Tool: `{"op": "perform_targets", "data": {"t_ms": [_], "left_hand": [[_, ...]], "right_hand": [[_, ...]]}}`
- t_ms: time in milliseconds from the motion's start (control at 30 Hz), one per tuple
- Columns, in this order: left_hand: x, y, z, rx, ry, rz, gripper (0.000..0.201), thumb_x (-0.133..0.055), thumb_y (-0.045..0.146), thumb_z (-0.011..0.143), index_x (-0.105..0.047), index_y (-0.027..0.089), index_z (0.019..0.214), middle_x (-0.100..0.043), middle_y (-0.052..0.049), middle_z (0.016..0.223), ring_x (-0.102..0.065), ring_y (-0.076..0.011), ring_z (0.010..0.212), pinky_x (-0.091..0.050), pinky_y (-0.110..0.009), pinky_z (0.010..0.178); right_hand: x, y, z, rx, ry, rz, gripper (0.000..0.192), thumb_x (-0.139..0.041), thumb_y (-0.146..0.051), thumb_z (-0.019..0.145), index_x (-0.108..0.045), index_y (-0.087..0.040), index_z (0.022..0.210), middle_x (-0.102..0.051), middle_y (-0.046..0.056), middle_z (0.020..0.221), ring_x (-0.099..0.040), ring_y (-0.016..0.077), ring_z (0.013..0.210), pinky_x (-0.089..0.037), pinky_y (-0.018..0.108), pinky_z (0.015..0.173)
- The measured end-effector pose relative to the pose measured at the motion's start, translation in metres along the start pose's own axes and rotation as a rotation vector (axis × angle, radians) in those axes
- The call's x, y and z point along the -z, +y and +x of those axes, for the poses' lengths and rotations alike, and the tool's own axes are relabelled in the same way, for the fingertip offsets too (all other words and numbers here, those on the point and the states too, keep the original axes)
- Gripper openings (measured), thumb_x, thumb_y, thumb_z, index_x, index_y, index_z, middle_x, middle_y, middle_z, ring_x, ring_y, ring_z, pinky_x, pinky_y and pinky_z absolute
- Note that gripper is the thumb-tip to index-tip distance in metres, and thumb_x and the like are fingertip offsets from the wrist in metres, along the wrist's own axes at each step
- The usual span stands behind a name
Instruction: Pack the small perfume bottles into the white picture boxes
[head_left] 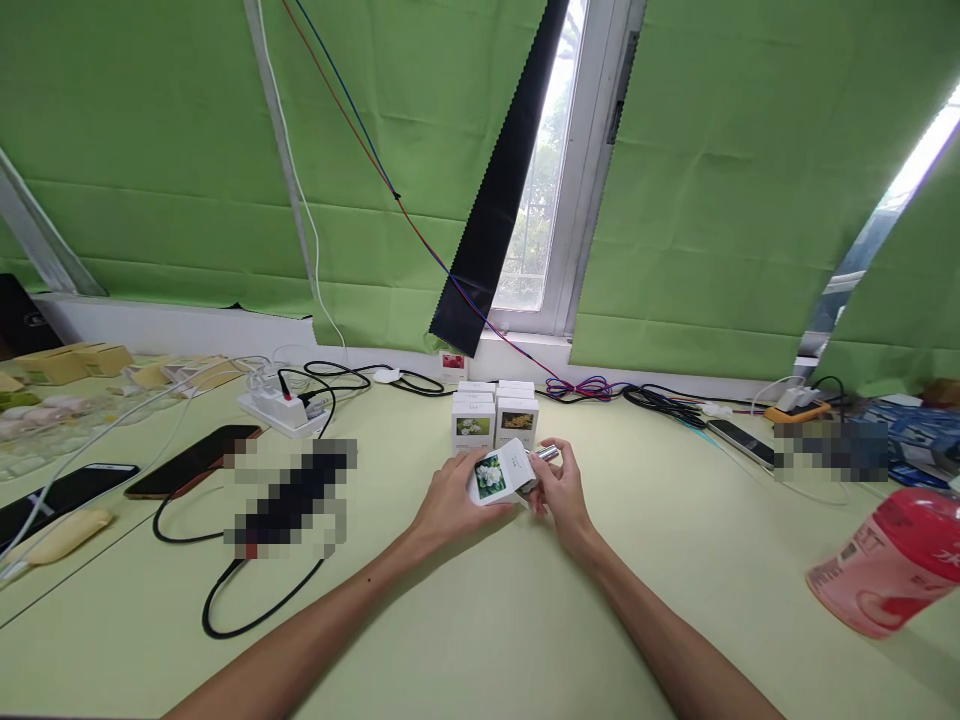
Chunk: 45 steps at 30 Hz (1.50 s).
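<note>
Plainly, both hands (510, 490) hold a flower-printed white box (499, 474), lettering unreadable.

Desk is a pale green table (465, 620) with green curtains (180, 150) hanging behind it and a strip of window (536, 190) showing between them. Left side has two dark phones (191, 460) lying flat, a white power strip (283, 408) with plugs in it, and a black cable (225, 600) looping across the top. Over on the right edge there's a pink bottle (889, 565) tipped on its side, plus another phone (739, 440) near a tangle of cords
</note>
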<state>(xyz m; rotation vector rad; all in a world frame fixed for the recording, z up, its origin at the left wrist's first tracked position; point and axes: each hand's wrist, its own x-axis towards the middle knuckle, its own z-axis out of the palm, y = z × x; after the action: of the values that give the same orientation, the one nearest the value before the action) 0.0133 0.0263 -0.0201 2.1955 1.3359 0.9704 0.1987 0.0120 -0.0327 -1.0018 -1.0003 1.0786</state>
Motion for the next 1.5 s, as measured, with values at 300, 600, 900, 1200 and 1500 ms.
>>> {"op": "perform_targets", "data": {"t_ms": [300, 600, 900, 1200, 1500], "left_hand": [[-0.0036, 0.0043, -0.0016, 0.01, 0.014, -0.11, 0.067, -0.086, 0.044, 0.063, -0.067, 0.024, 0.124, -0.071, -0.005, 0.122, -0.066, -0.0306, 0.113, -0.055, -0.04, 0.095], [-0.0058, 0.0009, -0.0013, 0.035, 0.022, -0.118, 0.07, -0.087, 0.045, 0.061, -0.068, 0.024, 0.125, -0.071, -0.005, 0.121, -0.067, -0.0306, 0.111, -0.056, -0.04, 0.094], [-0.0069, -0.001, -0.001, 0.04, 0.024, -0.099, 0.077, -0.088, 0.049, 0.058, -0.067, 0.023, 0.127, -0.071, -0.008, 0.123, -0.066, -0.0332, 0.114, -0.055, -0.043, 0.097], [-0.0064, 0.001, -0.0022, 0.041, 0.033, -0.086, 0.079, -0.089, 0.052, 0.056, -0.068, 0.024, 0.126, -0.072, -0.007, 0.122, -0.068, -0.0332, 0.112, -0.057, -0.042, 0.095], [-0.0081, -0.0017, -0.0019, 0.06, 0.035, -0.082, 0.082, -0.089, 0.052, 0.054, -0.067, 0.022, 0.127, -0.071, -0.009, 0.124, -0.067, -0.0338, 0.114, -0.056, -0.044, 0.096]], "right_hand": [[-0.002, 0.0079, 0.0017, 0.012, -0.006, 0.0, 0.051, -0.073, -0.061, 0.075, -0.046, -0.024, 0.099, -0.059, -0.01, 0.063, -0.047, 0.0081, 0.031, -0.028, 0.018, 0.027], [-0.002, 0.0088, 0.0014, 0.0, -0.017, -0.015, 0.047, -0.067, -0.063, 0.078, -0.047, -0.025, 0.096, -0.054, -0.011, 0.058, -0.045, 0.0093, 0.033, -0.03, 0.02, 0.028], [-0.0022, 0.0085, 0.0011, -0.04, -0.015, -0.05, 0.045, -0.064, -0.065, 0.079, -0.047, -0.026, 0.093, -0.054, -0.01, 0.053, -0.046, 0.0114, 0.035, -0.03, 0.02, 0.028], [-0.0028, 0.0074, -0.0014, -0.044, 0.015, -0.069, 0.041, -0.063, -0.063, 0.08, -0.049, -0.025, 0.083, -0.053, -0.008, 0.052, -0.045, 0.0112, 0.035, -0.032, 0.021, 0.029], [-0.0022, 0.0099, 0.0005, -0.047, -0.003, -0.061, 0.041, -0.065, -0.062, 0.078, -0.053, -0.023, 0.08, -0.051, -0.008, 0.051, -0.044, 0.0109, 0.035, -0.031, 0.022, 0.029]]}}
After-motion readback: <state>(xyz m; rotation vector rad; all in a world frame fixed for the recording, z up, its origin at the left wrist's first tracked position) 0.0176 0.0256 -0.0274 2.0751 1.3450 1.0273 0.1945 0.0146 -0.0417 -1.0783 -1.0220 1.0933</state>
